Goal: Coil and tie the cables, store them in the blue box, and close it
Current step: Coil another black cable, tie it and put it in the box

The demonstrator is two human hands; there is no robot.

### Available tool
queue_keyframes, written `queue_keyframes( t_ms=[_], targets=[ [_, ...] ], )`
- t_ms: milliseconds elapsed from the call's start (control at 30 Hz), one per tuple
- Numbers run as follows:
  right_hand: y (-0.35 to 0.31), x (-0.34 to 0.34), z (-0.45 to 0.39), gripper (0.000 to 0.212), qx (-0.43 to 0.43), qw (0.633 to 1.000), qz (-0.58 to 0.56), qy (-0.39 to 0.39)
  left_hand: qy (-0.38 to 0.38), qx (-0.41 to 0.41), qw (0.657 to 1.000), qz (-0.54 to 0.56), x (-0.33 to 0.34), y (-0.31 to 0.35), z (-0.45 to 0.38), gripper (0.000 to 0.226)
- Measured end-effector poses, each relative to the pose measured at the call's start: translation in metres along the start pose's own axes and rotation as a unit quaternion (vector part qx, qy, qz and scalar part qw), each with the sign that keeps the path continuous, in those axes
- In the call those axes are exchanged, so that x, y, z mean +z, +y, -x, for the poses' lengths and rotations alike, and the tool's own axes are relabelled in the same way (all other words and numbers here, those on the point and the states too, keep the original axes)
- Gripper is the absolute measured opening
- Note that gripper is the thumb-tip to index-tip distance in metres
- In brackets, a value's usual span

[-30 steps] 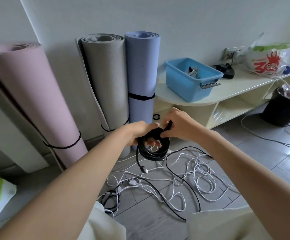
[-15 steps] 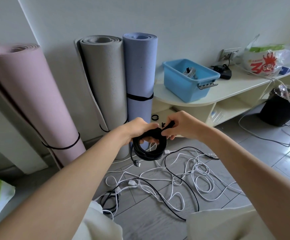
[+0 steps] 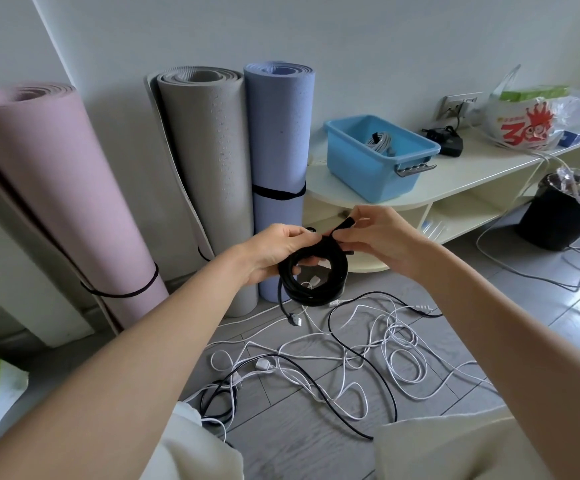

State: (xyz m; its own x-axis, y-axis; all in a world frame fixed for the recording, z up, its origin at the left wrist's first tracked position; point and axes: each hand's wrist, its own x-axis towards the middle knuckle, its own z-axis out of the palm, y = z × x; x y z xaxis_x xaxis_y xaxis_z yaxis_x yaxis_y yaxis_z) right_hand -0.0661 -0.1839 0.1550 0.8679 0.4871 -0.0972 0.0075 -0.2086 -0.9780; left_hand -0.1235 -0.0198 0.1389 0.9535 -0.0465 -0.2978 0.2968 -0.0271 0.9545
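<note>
Coil [image 3: 311, 278] hangs below left hand [image 3: 274, 249] grip.

Grey tiled floor and a cream low shelf unit, each carrying cables and clutter.

On the floor [image 3: 281, 441] lies a tangle of loose white cables [image 3: 378, 355] crossed by loose black cables [image 3: 361, 358]; three rolled mats stand on it against the wall, pink [image 3: 56, 202], grey [image 3: 209, 168] and lilac [image 3: 278, 150], and a black bin [image 3: 555, 220] stands at the right. The shelf unit [image 3: 461, 181] bears the blue box [image 3: 368, 164], open, with a coiled grey cable [image 3: 380, 142] inside, a black adapter [image 3: 449, 142] just beside the box, and a printed plastic bag [image 3: 523, 123] farther right.
</note>
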Motion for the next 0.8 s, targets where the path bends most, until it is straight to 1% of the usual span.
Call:
queue_keyframes(
  t_ms=[67, 133, 300, 367, 467, 567, 733, 800],
  targets=[
    [0.0, -0.001, -0.001, 0.025, -0.004, 1.0, -0.012, 0.012, 0.007, -0.003, 1.0, 0.019, 0.002, 0.001, 0.0, 0.014],
    [0.001, 0.002, -0.002, 0.026, -0.013, 1.0, 0.004, 0.027, 0.017, -0.007, 0.999, 0.029, 0.004, 0.0, -0.001, 0.015],
    [-0.001, 0.004, -0.002, 0.025, -0.038, 0.998, 0.02, 0.044, 0.029, 0.011, 0.999, 0.013, 0.006, 0.001, -0.002, 0.016],
    [-0.003, 0.005, -0.002, 0.024, -0.039, 0.998, 0.005, 0.052, 0.05, 0.047, 0.997, -0.041, 0.009, 0.002, -0.001, 0.018],
    [-0.003, 0.008, -0.003, 0.024, -0.025, 0.995, -0.047, 0.086, 0.091, 0.124, 0.976, -0.157, 0.014, 0.004, -0.003, 0.016],
    [-0.003, 0.009, -0.005, 0.026, -0.006, 0.991, -0.084, 0.102, 0.095, 0.156, 0.96, -0.211, 0.013, 0.008, -0.005, 0.011],
    [-0.002, 0.003, -0.005, 0.027, 0.023, 0.991, -0.116, 0.063, 0.075, 0.201, 0.938, -0.273, 0.007, 0.008, -0.004, 0.003],
    [-0.001, 0.001, -0.005, 0.03, 0.041, 0.989, -0.138, 0.044, 0.064, 0.209, 0.931, -0.293, 0.006, 0.007, -0.004, 0.009]
  ],
)
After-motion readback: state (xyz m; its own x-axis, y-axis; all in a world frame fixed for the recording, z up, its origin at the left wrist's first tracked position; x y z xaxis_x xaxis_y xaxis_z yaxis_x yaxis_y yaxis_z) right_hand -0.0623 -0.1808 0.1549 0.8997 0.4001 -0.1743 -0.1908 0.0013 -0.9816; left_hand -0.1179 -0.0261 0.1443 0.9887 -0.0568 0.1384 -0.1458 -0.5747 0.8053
